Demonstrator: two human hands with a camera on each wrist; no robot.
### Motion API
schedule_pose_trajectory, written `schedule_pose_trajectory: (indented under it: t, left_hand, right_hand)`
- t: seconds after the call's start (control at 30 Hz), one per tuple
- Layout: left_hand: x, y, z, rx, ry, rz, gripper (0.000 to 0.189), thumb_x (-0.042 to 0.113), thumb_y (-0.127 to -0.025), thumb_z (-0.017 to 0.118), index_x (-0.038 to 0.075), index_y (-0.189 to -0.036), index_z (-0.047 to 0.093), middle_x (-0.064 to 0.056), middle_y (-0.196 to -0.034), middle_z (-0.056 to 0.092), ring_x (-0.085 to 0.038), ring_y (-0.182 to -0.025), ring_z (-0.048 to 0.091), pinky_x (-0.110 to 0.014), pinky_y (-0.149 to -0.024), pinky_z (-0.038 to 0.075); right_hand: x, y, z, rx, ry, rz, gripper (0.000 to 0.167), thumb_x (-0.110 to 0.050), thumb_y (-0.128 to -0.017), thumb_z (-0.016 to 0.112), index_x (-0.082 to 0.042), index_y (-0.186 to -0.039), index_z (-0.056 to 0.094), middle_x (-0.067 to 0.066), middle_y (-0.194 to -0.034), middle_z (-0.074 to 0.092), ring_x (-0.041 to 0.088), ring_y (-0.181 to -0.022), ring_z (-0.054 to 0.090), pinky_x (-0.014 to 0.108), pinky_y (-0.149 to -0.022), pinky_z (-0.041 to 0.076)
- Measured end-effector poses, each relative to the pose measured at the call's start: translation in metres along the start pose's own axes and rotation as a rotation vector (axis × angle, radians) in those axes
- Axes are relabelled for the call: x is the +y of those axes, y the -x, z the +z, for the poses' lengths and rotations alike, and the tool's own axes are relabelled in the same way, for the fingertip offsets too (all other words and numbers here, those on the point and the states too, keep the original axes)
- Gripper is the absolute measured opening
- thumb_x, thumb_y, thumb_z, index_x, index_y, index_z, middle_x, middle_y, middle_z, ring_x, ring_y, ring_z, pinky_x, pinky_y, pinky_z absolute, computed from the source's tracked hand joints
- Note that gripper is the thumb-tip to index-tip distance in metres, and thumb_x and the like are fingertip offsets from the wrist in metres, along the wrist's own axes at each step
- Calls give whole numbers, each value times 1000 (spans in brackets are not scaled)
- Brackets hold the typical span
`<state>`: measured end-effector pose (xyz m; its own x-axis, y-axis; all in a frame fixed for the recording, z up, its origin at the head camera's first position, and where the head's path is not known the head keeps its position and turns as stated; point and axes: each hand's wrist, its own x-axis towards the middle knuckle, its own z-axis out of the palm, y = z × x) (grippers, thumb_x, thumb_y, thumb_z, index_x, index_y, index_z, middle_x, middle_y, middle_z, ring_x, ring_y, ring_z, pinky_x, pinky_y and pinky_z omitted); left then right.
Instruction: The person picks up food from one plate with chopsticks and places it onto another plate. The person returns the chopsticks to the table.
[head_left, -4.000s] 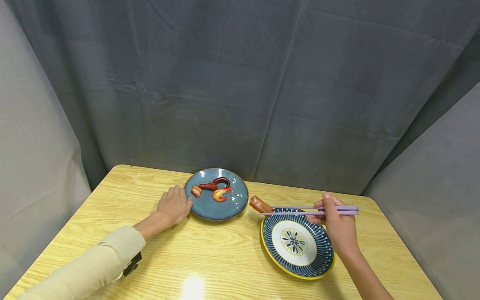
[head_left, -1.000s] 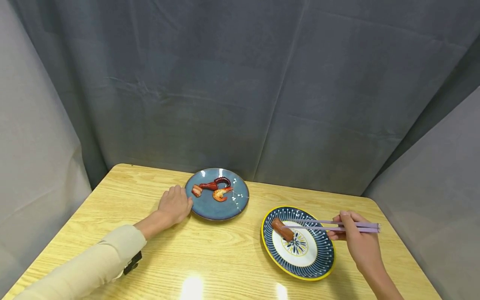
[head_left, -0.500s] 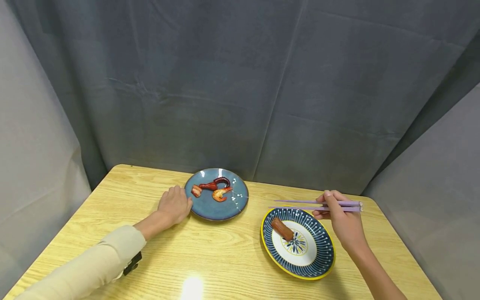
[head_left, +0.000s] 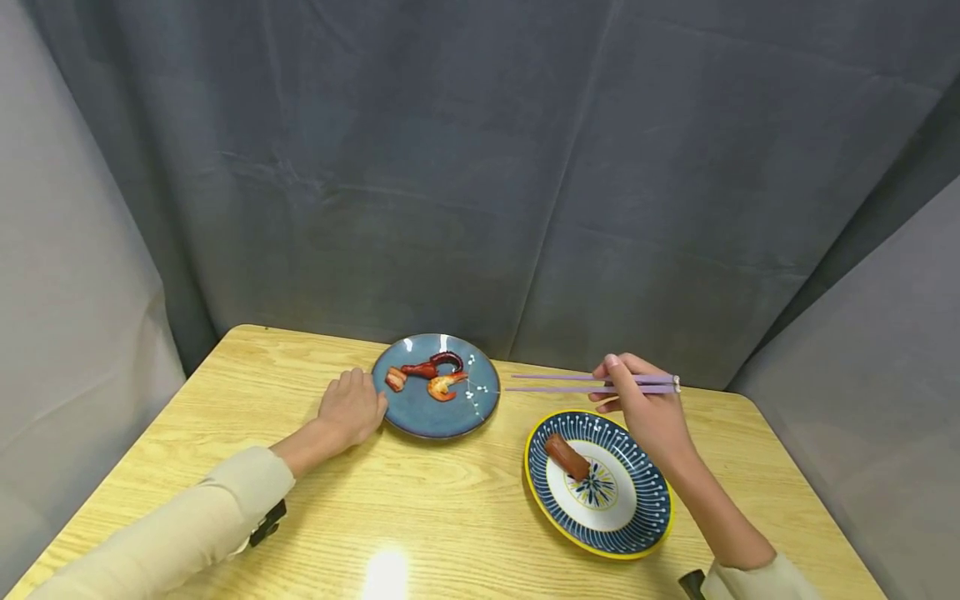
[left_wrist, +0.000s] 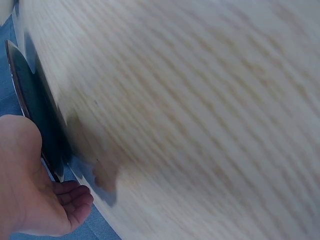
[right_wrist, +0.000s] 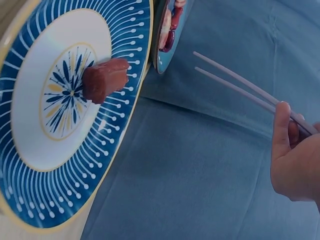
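Note:
My right hand (head_left: 649,407) holds a pair of lavender chopsticks (head_left: 555,383), pointing left above the table, their tips slightly apart with nothing between them. Below them stands a blue-and-white patterned plate with a yellow rim (head_left: 652,500), bearing a brown sausage-like piece (head_left: 567,457). At the left, my left hand (head_left: 352,408) grips the edge of a blue plate (head_left: 431,421), thumb at the rim and fingers curled beside it in the left wrist view. On this plate lie a shrimp (head_left: 447,387), a dark red curled piece (head_left: 427,367) and a small striped meat piece (head_left: 395,379).
Both plates stand on a light wood-grain table (head_left: 442,525). A dark grey curtain (head_left: 420,167) hangs right behind its back edge, and pale curtains (head_left: 75,208) flank both sides. Bright glare (head_left: 386,575) shows near the table's front.
The chopsticks carried the sausage-like piece onto the patterned plate and let it go. My right hand has since moved up and left with the chopsticks. My left hand and the blue plate stayed put.

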<state>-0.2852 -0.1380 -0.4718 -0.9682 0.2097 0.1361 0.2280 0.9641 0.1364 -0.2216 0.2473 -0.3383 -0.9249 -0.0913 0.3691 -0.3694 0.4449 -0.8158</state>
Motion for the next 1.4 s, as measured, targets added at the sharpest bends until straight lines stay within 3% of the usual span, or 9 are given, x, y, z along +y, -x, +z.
schedule_pose_trajectory:
  t: [0.23,0.7,0.93,1.4]
  left_hand:
    - [1,-1,0,1,4,1,36,25,-102,43,-10,-98,54,-16,-87,42,-34,-89,48,-46,-78,43]
    - [1,0,0,-2,10,-10,35,25,-102,43,-9,-96,53,-15,-87,42,-33,-88,48,-45,-76,43]
    - [1,0,0,4,6,-7,35,25,-102,43,-9,-96,53,-15,-87,42,-33,-88,48,-45,-76,43]
    - [2,0,-1,13,12,-6,34,25,-101,46,-8,-95,53,-16,-86,43,-34,-88,49,-46,-76,43]
  right_hand:
    - [0,-13,13,-18,-71,5,33,-27,-104,54,4,-101,64,18,-99,64,22,-79,73,32,-67,58]
    - [2,-39,36,10,-24,15,42,-36,-101,58,5,-98,69,20,-94,71,19,-74,73,32,-62,58]
    - [4,-50,47,-13,-27,4,38,-32,-102,58,3,-97,70,18,-92,71,27,-75,73,31,-62,58]
    - [16,-63,73,-54,8,12,37,-34,-101,60,1,-95,71,14,-83,72,25,-71,72,31,-61,58]
